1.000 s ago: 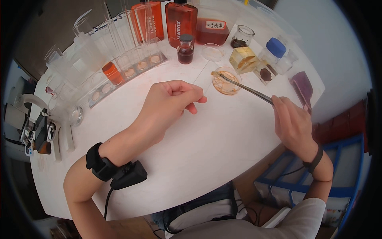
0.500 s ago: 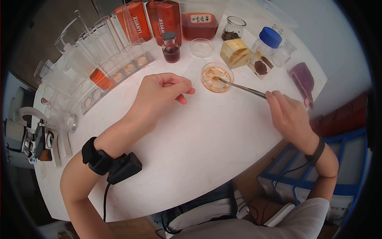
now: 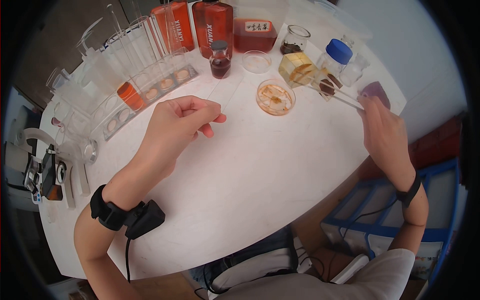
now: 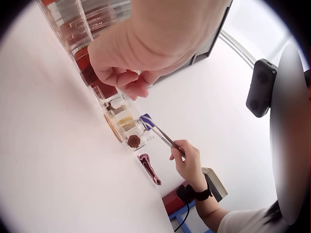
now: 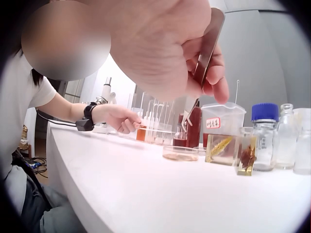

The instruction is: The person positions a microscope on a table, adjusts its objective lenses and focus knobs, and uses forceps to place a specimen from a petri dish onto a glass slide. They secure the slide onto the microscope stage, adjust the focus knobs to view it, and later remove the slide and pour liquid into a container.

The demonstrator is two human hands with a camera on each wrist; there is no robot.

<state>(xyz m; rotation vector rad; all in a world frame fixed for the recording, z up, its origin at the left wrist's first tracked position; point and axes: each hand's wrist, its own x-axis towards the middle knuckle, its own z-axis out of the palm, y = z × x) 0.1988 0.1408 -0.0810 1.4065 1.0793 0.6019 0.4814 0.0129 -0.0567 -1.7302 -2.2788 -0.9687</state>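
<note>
My left hand pinches a thin clear glass slide between thumb and fingers above the table; only faint slide edges show. In my right hand are metal tweezers, raised and pointing left. Their two tips stand apart in the right wrist view, close over the clear blocks in the head view. Between the hands sits a round petri dish holding orange-brown liquid and several pale strips. Behind it lie another clear dish and a small stoppered bottle of dark red liquid.
A clear rack with glass tubes and an orange-filled vial stands at left. Large red bottles line the back. At right are a yellowish specimen block, a blue-capped bottle and a purple piece.
The tweezers have left the petri dish, moving right and up with my right hand. My left hand has drawn left with the slide. The strips stay in the dish.
</note>
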